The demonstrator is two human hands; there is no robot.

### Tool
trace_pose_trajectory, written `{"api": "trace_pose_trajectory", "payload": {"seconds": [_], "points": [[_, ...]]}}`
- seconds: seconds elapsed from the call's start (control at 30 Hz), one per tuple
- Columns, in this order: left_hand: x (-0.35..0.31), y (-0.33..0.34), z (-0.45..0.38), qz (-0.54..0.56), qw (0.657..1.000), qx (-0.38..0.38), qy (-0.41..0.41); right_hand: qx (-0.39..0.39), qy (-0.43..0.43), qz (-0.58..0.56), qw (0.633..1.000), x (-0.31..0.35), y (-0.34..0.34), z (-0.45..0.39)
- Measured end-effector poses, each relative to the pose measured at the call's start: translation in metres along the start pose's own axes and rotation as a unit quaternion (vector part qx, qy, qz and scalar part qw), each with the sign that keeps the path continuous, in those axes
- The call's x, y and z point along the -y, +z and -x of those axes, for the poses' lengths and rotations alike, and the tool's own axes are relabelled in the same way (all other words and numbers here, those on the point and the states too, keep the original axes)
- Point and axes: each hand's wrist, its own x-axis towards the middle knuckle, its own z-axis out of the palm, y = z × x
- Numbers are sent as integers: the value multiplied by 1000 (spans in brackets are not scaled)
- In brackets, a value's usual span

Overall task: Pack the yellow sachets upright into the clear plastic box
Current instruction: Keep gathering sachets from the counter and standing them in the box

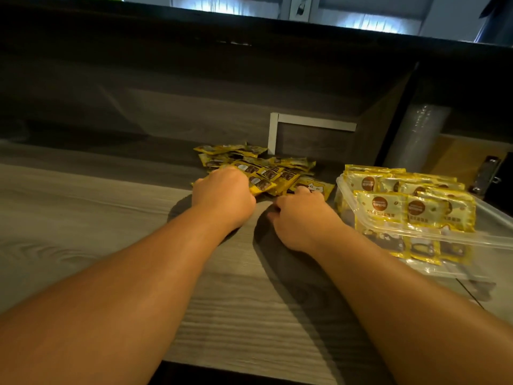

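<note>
Head-worn camera looks forward and down, close over the desk [227, 315].

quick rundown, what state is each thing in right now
left hand: fingers curled round a few sachets at the pile's near edge
right hand: fingers curled down at the pile's edge; hold not visible
loose sachets: lying flat in a heap on the desk
clear plastic box: lid off, partly filled
packed sachets: standing upright in rows in the box
</note>
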Motion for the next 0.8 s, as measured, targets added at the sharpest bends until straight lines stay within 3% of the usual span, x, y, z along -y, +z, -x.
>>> {"api": "trace_pose_trajectory", "payload": {"seconds": [0.1, 0.2, 0.33, 0.4, 0.5, 0.63, 0.7, 0.8], "points": [[5, -2, 2, 65, 997, -49, -2, 2, -15, 7, 1000, -1, -11, 11], [9, -12, 9, 200, 974, -101, -7, 14, -45, 16, 999, 2, -21, 24], [4, -25, 14, 336, 928, -122, -101, 43, -100, -7, 994, 12, -33, 43], [2, -28, 15, 428, 887, -113, -133, 34, -107, -28, 993, 16, -40, 52], [-1, -32, 16, 581, 786, -88, -191, -8, -114, -82, 990, 16, -51, 61], [0, -39, 14, 699, 667, -22, -257, -21, -98, -283, 954, 12, -66, 67], [0, -40, 15, 704, 666, -13, -246, -24, -61, -382, 922, 7, -72, 69], [-1, -37, 20, 651, 733, -30, -192, -53, -34, -501, 863, -3, -78, 75]]}}
